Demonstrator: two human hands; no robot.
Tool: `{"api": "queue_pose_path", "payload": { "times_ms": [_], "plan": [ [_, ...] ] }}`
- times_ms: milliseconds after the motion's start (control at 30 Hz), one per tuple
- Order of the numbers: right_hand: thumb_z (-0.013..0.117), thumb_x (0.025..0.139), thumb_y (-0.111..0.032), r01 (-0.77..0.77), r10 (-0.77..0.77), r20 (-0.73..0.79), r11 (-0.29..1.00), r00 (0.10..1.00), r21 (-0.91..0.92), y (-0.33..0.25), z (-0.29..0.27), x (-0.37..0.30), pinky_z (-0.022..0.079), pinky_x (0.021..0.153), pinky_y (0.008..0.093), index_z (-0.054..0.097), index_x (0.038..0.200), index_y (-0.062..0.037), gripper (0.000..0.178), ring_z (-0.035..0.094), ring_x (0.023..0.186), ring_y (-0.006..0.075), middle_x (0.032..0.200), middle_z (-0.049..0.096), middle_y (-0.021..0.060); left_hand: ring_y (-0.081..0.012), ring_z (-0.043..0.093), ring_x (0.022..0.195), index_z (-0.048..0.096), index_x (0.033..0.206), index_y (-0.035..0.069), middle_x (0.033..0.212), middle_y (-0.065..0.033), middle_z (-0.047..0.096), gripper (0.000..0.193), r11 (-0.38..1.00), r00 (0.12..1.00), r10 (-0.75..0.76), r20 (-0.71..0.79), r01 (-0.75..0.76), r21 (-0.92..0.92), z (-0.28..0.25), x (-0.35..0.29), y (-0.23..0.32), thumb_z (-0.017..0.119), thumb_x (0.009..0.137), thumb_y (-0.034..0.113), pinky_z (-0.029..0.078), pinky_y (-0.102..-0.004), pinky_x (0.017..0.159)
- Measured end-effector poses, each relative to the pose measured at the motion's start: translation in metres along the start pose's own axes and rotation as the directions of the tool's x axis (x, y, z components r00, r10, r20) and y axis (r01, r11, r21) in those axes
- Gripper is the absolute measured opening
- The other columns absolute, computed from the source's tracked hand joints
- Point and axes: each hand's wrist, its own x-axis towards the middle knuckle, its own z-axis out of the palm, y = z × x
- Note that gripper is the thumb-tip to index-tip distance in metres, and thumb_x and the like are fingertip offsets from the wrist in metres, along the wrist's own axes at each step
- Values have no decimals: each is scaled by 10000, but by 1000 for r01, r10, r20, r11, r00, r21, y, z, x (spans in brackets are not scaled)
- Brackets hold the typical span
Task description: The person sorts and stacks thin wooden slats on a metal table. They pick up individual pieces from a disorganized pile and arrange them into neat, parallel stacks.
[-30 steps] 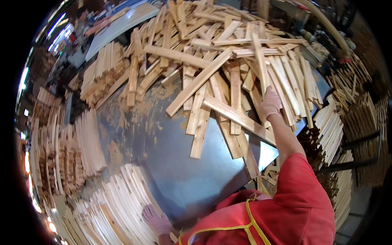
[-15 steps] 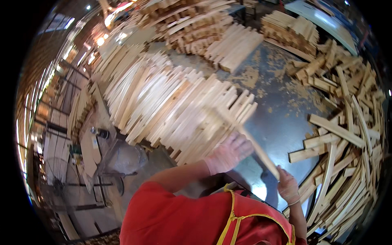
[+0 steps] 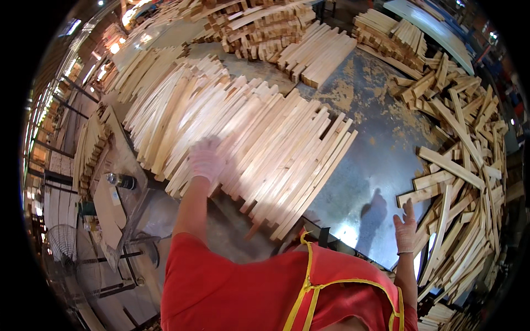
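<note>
My left hand (image 3: 207, 158), in a pale glove, is over the left part of a broad row of light wooden slats (image 3: 276, 149) laid side by side. Motion blurs its fingers, so I cannot tell whether it grips a slat. Off to the right, my right hand (image 3: 406, 229), also gloved, is raised over the near edge of the grey metal table (image 3: 353, 187). Its fingers are apart and hold nothing. Close by on its right lies a jumbled heap of wooden pieces (image 3: 458, 220).
Stacked wood (image 3: 265, 33) rises at the back, beside a flat bundle of slats (image 3: 317, 55). Sawdust (image 3: 342, 96) is scattered on the metal. A dark cylinder (image 3: 121, 180) lies at left, above a fan (image 3: 61, 243). A pale panel (image 3: 430, 30) sits at the far right.
The slat that my right hand held now lies at the right end of the row. My left hand has moved left across the slats, and my right hand is empty, slightly farther right.
</note>
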Motion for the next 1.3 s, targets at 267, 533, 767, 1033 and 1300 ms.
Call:
{"api": "queue_pose_path", "payload": {
  "times_ms": [267,533,767,1033,1300],
  "plan": [
    [794,826,-242,-377,41,-512,727,858,-573,128,-178,-7,458,1141,473,521,1494,-23,754,559,1345,417,1445,602,237,-393,367,1508,383,1638,98,1634,-148,430,806,876,853,445,-272,-478,-65,28,-42,155,662,948,408,217,-543,1294],
    [831,798,-320,-591,442,-407,455,799,-666,138,-219,24,563,948,512,478,1459,-127,774,689,1111,425,1252,680,223,-407,300,1531,384,1603,37,1616,-202,397,927,800,824,553,-122,-566,-199,10,-76,317,754,866,458,158,-530,1314],
    [857,731,-308,-193,181,-86,740,980,-644,34,-223,95,540,980,495,536,1519,-159,864,643,1165,407,1220,652,225,-413,304,1527,418,1579,81,1603,-183,391,889,858,852,492,-180,-509,-63,38,-76,313,784,835,403,191,-552,1303],
    [844,753,-292,-57,-176,-229,661,958,-748,-3,-314,363,510,1065,480,534,1507,-166,826,603,1282,400,1408,611,209,-432,279,1549,414,1577,87,1608,-195,384,905,872,870,468,-155,-483,-79,39,-69,322,810,792,301,191,-549,1309],
    [830,829,-345,-145,28,-147,436,989,-888,51,-257,400,548,973,484,302,1620,-146,971,671,1196,389,1352,648,208,-466,368,1466,476,1494,76,1524,-198,451,848,833,836,491,-245,-533,-149,27,-71,325,815,740,262,276,-608,1249]
  ]
}}
